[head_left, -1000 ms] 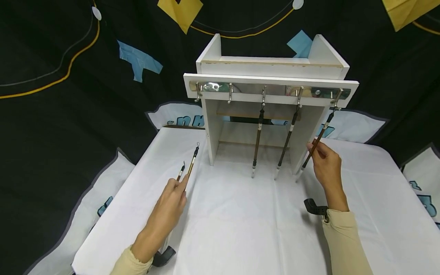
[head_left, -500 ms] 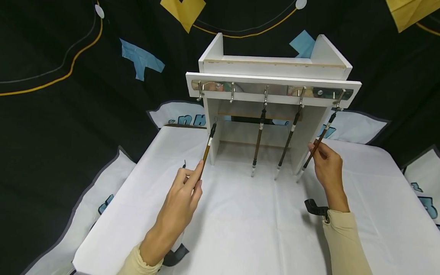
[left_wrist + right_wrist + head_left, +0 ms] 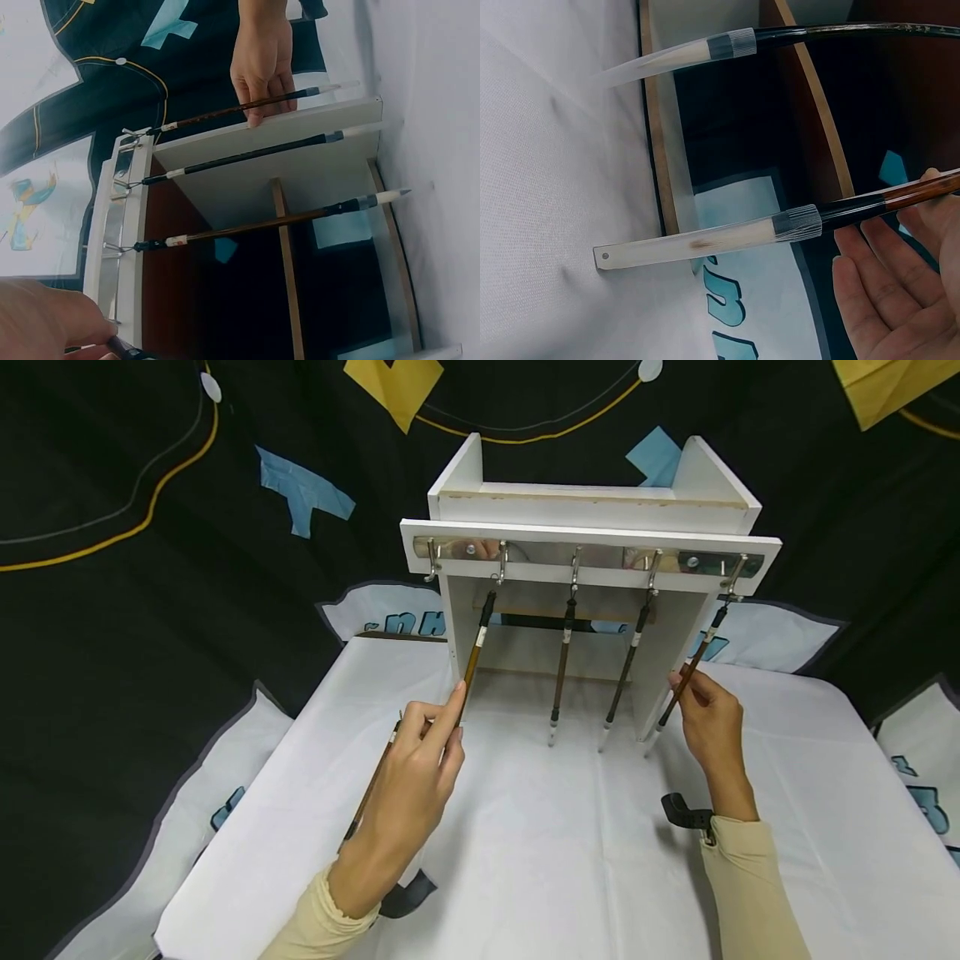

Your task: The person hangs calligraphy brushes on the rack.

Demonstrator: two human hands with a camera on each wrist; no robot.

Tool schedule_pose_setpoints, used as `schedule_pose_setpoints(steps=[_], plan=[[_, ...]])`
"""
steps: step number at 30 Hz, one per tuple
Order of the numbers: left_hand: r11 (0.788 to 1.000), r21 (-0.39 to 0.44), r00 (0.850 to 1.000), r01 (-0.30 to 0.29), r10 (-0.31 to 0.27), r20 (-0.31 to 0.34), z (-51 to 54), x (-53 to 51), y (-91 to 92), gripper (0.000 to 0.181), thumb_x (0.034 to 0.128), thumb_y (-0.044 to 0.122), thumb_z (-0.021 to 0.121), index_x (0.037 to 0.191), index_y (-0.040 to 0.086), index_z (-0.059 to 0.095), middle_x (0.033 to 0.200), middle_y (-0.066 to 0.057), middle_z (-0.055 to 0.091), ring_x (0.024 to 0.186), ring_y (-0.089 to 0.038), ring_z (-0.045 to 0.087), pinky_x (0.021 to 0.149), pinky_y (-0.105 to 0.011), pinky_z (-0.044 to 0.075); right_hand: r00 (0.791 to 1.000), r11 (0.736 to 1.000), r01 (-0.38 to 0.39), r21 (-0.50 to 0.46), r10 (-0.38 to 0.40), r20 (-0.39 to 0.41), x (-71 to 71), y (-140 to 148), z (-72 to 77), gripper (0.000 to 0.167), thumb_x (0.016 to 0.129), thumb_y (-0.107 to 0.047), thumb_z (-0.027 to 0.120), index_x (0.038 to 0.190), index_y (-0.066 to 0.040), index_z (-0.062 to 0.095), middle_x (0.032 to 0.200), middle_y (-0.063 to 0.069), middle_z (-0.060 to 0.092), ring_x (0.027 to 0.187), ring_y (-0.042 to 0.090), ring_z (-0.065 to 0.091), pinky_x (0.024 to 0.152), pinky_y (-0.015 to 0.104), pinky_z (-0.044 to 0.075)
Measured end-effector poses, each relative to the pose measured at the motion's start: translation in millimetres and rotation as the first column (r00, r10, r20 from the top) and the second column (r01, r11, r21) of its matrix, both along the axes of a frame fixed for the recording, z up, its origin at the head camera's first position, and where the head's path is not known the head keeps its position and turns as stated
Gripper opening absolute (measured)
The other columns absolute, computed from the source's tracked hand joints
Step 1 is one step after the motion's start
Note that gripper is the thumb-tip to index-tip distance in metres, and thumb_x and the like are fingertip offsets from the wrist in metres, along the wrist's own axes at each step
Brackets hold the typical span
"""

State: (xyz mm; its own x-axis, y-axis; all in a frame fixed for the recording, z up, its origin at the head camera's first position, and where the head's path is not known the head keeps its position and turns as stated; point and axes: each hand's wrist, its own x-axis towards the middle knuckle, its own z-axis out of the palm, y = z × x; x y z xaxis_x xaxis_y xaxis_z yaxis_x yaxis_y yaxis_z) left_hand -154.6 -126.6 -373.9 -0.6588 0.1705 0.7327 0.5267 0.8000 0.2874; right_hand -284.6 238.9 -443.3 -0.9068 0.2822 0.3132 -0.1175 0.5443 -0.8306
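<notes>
My left hand (image 3: 412,777) pinches a brown-handled calligraphy brush (image 3: 477,647), cord loop up. Its loop is beside the second hook (image 3: 503,562) from the left; whether it is caught there is too small to tell. Three calligraphy brushes with clear tip covers hang from the other hooks: the middle brush (image 3: 266,223), the fourth brush (image 3: 255,154) and the rightmost brush (image 3: 757,232). Behind the rightmost brush, my right hand (image 3: 712,718) grips the front edge of the white rack's right side panel (image 3: 337,124). Another calligraphy brush (image 3: 372,785) lies on the table, partly behind my left hand.
The white rack (image 3: 592,514) carries a front rail with a row of metal hooks. It stands on a table with a white cloth (image 3: 540,843). Behind hangs a dark curtain (image 3: 187,635) with blue and yellow pieces. The leftmost hook (image 3: 431,560) bears no brush.
My left hand has carried its brush up and to the right, from the table to the second hook. The brush below it has come into fuller view. My right hand has stayed in place.
</notes>
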Motion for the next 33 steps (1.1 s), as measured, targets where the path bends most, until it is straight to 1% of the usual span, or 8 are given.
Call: schedule_pose_setpoints(steps=[4,7,10,16,21,25,28,33], plan=[[1.000,0.001,1.000,0.013,-0.013,0.020,0.3,-1.3,2.2,0.061,0.0920,-0.009,0.073,0.150,0.002,0.057,0.107,-0.014,0.057,0.080,-0.018,0.063,0.061,-0.025,0.055,1.000,1.000,0.001,0.001,-0.001,-0.012,-0.3,-1,-0.6,0.045,0.108,-0.040,0.061,0.134,-0.005,0.072,0.126,0.018,0.075,0.119,0.031,0.068,0.092,0.020,0.048],[1.000,0.004,0.999,0.013,-0.013,0.031,0.0,-2.6,3.3,0.061,0.0921,-0.010,0.073,0.150,0.002,0.057,0.107,-0.014,0.057,0.081,-0.018,0.064,0.062,-0.026,0.056,1.000,1.000,0.002,-0.002,-0.002,-0.020,-0.1,-1,-0.1,0.045,0.108,-0.039,0.062,0.134,-0.004,0.072,0.125,0.019,0.075,0.118,0.032,0.069,0.089,0.016,0.046],[1.000,0.006,0.999,0.012,-0.012,0.030,-0.3,-4.4,3.9,0.061,0.0924,-0.010,0.073,0.150,0.002,0.058,0.107,-0.014,0.057,0.082,-0.019,0.064,0.062,-0.026,0.056,1.000,1.000,0.003,-0.005,-0.004,-0.016,0.0,0,0.6,0.045,0.107,-0.039,0.062,0.135,-0.004,0.072,0.125,0.020,0.075,0.118,0.032,0.069,0.088,0.015,0.046],[1.000,0.019,0.999,0.021,-0.021,0.032,-1.5,-7.8,5.6,0.061,0.0920,-0.011,0.072,0.150,0.002,0.058,0.107,-0.014,0.057,0.080,-0.019,0.063,0.062,-0.026,0.056,1.000,1.000,-0.001,0.001,0.001,-0.008,-0.1,0,-0.3,0.046,0.108,-0.041,0.061,0.134,-0.004,0.072,0.126,0.019,0.075,0.119,0.033,0.068,0.092,0.022,0.048],[1.000,0.027,0.998,0.003,-0.005,0.058,-2.8,-9.7,7.7,0.060,0.0943,-0.009,0.071,0.151,0.003,0.057,0.108,-0.013,0.057,0.079,-0.017,0.061,0.062,-0.025,0.055,0.999,1.000,-0.006,0.006,0.007,-0.034,-1.4,0,-1.7,0.044,0.108,-0.037,0.061,0.134,-0.003,0.072,0.126,0.018,0.075,0.118,0.033,0.069,0.090,0.016,0.047],[0.999,0.036,0.998,-0.003,0.000,0.066,-4.0,-11.9,8.6,0.059,0.0953,-0.008,0.071,0.151,0.004,0.056,0.108,-0.013,0.056,0.078,-0.017,0.060,0.061,-0.026,0.054,0.999,1.000,-0.005,0.014,0.006,-0.045,-1.6,0,-1.6,0.043,0.108,-0.037,0.061,0.133,-0.004,0.073,0.125,0.017,0.075,0.117,0.031,0.069,0.088,0.013,0.047],[0.999,0.039,0.998,-0.001,-0.002,0.070,-5.8,-13.8,9.3,0.059,0.0959,-0.007,0.070,0.152,0.004,0.056,0.108,-0.013,0.056,0.078,-0.017,0.059,0.061,-0.025,0.053,0.999,1.000,-0.003,0.014,0.004,-0.044,-1.6,0,-1.8,0.043,0.108,-0.038,0.062,0.133,-0.004,0.073,0.124,0.017,0.076,0.113,0.023,0.069,0.088,0.012,0.047],[0.999,0.042,0.997,0.001,-0.004,0.076,-10.5,-16.6,10.6,0.059,0.0959,-0.008,0.070,0.152,0.003,0.056,0.108,-0.013,0.056,0.077,-0.016,0.058,0.059,-0.024,0.051,0.999,1.000,-0.005,0.008,0.005,-0.044,-1.3,0,-2.4,0.043,0.107,-0.038,0.063,0.133,-0.005,0.073,0.123,0.016,0.076,0.104,0.002,0.064,0.087,0.011,0.047]])
